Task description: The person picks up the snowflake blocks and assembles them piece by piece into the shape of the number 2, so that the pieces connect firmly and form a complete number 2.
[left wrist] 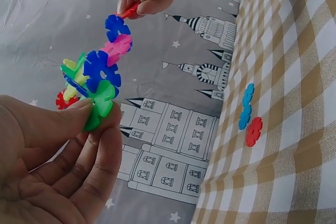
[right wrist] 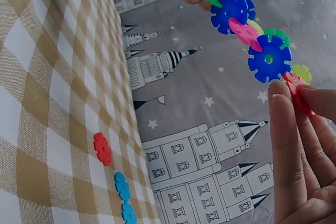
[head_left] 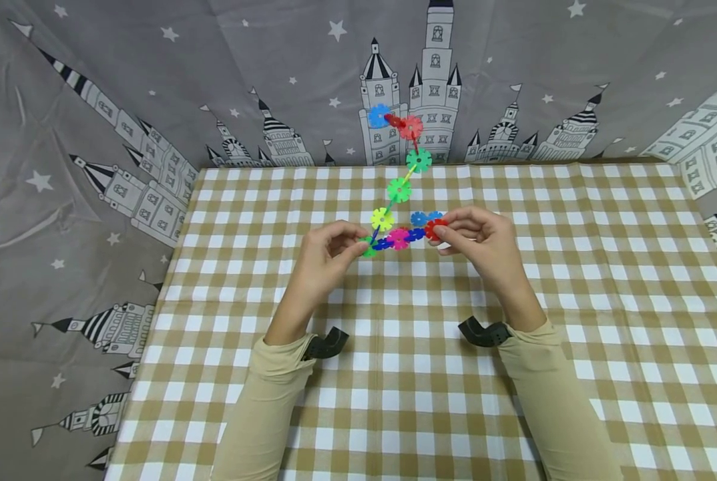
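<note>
A chain of interlocked plastic snowflake discs spans both hands. My left hand [head_left: 330,257] pinches a green snowflake disc [left wrist: 105,103] between thumb and fingers. My right hand [head_left: 485,244] pinches a red snowflake disc [right wrist: 296,88] at the other end of the lower stretch. Between them run blue discs [right wrist: 269,59] and a pink disc [head_left: 398,238]. From the left hand the chain also reaches away through a yellow disc [head_left: 382,219], green discs [head_left: 399,190] and a light red disc [head_left: 411,127] to a blue end disc [head_left: 379,116].
Two joined light-blue discs [head_left: 418,218] lie on the checked tablecloth [head_left: 226,300], just beyond the right hand. In both wrist views a loose red disc [left wrist: 254,131] lies beside them. A grey castle-print cloth [head_left: 298,40] hangs behind the table.
</note>
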The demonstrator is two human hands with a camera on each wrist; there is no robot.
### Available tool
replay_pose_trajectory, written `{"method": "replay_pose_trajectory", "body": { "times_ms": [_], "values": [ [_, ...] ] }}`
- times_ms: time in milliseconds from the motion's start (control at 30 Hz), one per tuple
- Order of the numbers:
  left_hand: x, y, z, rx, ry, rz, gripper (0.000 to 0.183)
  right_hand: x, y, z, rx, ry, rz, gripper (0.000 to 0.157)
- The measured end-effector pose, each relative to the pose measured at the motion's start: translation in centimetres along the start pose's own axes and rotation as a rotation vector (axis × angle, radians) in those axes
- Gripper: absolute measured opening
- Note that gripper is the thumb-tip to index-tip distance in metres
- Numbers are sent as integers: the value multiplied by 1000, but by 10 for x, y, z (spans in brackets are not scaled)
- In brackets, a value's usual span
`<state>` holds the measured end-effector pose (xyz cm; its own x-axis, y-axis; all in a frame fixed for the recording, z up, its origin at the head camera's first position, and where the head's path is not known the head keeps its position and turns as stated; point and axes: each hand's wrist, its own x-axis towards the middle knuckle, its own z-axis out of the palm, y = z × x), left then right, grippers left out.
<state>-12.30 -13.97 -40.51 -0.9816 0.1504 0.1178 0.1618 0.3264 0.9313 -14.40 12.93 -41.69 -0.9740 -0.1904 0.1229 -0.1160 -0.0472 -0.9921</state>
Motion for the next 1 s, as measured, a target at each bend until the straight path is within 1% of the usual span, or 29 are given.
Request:
{"method": "replay_pose_trajectory", "body": {
  "times_ms": [200,567,1000],
  "values": [
    [-1,0,0,-9,11,32,12,0,0,0,-19,1,-25,14],
    [0,0,-1,-4,7,25,11,1,2,0,9,16,-45,11],
    [0,1,-1,3,-2,7,11,-2,-1,1,-103,-13,-17,16]
  ]
}}
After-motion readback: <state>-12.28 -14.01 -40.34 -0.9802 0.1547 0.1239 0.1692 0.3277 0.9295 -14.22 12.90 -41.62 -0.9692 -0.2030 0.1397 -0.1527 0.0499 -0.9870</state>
